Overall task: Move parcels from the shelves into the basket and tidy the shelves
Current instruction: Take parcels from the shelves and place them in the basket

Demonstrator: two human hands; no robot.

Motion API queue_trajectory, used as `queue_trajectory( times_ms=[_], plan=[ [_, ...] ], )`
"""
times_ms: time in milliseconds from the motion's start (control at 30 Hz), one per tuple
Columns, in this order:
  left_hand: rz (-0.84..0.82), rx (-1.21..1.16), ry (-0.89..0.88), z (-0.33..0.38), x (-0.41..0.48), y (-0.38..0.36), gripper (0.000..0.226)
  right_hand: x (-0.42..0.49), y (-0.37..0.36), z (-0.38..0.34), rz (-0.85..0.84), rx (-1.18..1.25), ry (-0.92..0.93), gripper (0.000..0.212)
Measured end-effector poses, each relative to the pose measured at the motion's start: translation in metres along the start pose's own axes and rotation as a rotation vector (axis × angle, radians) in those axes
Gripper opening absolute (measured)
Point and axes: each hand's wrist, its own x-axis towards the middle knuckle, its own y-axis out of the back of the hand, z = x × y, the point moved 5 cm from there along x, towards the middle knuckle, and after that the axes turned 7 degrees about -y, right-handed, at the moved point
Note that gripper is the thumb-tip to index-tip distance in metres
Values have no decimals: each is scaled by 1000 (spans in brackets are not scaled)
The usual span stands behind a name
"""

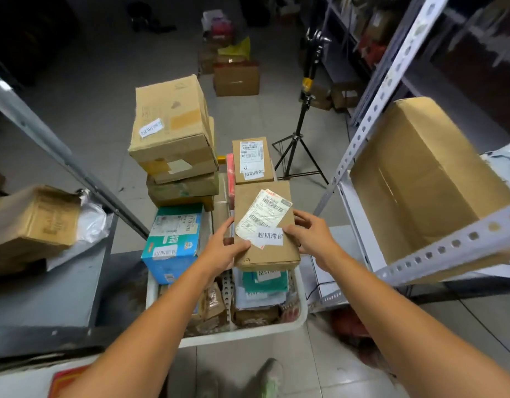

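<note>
A small brown cardboard parcel [265, 248] with white shipping labels is held over the white basket [242, 334]. My left hand [225, 248] grips its left edge, and my right hand [311, 234] grips its right side with the thumb on the label. The basket on the floor holds several parcels: a blue and white box [173, 242], a tall stack of cardboard boxes [173, 136], a flat labelled box [252, 160] and green and grey bags [265, 285] under the held parcel.
A grey shelf [47, 294] on the left carries a cardboard box [35, 222] and a plastic bag. The perforated metal rack [449, 248] on the right holds a large brown box [426, 173]. A black tripod [299, 139] stands behind the basket, with further boxes [236, 77] on the floor.
</note>
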Motion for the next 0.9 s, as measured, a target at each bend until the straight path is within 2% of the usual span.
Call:
queue_trajectory(
  times_ms=[567, 700, 900],
  plan=[
    [-52, 69, 7, -13, 20, 16, 71, 13, -9, 22, 48, -30, -30, 54],
    [-92, 72, 27, -16, 21, 11, 75, 6, -7, 19, 107, -112, -40, 54],
    [-100, 247, 12, -13, 28, 17, 74, -3, -4, 9, 134, -270, -22, 54]
  ],
)
